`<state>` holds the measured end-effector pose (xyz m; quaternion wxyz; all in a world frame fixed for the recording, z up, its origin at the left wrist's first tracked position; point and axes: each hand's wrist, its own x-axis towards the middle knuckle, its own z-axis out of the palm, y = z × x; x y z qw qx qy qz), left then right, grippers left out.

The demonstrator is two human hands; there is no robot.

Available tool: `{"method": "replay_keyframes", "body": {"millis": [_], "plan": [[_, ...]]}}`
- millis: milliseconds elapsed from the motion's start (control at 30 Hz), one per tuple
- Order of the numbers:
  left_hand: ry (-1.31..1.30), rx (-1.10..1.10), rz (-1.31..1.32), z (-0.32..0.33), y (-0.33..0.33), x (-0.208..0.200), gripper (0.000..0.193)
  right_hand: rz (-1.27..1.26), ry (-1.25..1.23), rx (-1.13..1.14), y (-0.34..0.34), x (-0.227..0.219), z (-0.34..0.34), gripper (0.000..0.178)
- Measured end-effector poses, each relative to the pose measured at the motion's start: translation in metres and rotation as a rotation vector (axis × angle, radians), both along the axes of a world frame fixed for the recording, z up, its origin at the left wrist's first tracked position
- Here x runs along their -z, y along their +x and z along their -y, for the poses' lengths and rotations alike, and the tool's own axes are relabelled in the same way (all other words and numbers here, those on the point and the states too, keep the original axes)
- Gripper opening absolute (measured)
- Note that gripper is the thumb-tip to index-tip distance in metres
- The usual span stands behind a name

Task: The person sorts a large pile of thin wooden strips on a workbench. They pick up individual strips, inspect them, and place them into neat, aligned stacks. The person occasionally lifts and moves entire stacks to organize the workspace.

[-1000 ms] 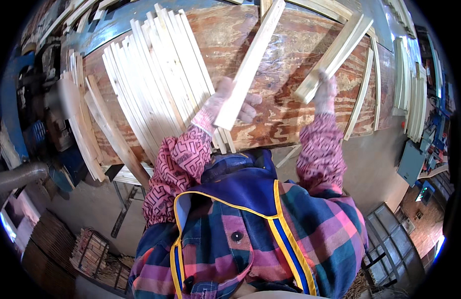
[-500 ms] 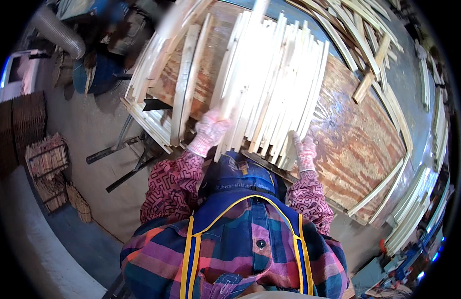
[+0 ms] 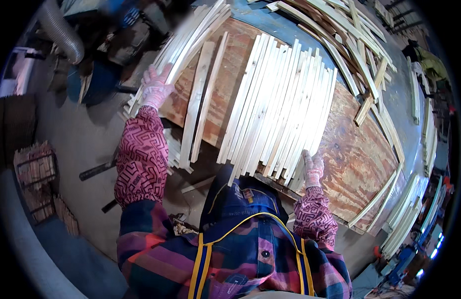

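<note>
My left hand [image 3: 157,88], in a pale pink knit glove, reaches out to the stack of wooden strips [image 3: 193,42] at the far left. Its fingers look spread over the near ends of the strips. Side by side on the plywood board [image 3: 357,152] lies a wide row of pale wooden strips [image 3: 277,107], their near ends uneven. At the row's right near corner is my right hand [image 3: 313,169], gloved alike, with its fingers stretched along the outermost strip. Two separate strips [image 3: 203,99] lie between the row and the left stack.
Loose strips [image 3: 347,42] are heaped at the far right. Two thin strips [image 3: 375,197] lie on the board's right part. More bundles [image 3: 405,214] stand beyond it. On the left are a ribbed hose [image 3: 63,37], a blue drum [image 3: 93,82] and stacked wood pieces [image 3: 36,169] on the floor.
My left hand has left the row's left edge and moved left and away to the far-left stack. My right hand stays at the row's right near corner. The view has shifted.
</note>
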<state>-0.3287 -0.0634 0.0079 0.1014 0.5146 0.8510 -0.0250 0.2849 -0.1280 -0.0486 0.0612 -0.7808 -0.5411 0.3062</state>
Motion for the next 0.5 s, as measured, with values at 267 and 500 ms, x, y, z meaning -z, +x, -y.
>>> {"method": "replay_keyframes", "body": {"millis": [267,500], "plan": [[0.098,-0.065,0.43,-0.051,-0.02,0.0,0.107,0.168,-0.123,0.028,-0.009,-0.015,-0.003,0.064],[-0.103,0.012,-0.295,-0.051,-0.011,0.003,0.115,-0.022,-0.228,-0.103,0.009,-0.024,-0.018,0.072]]}}
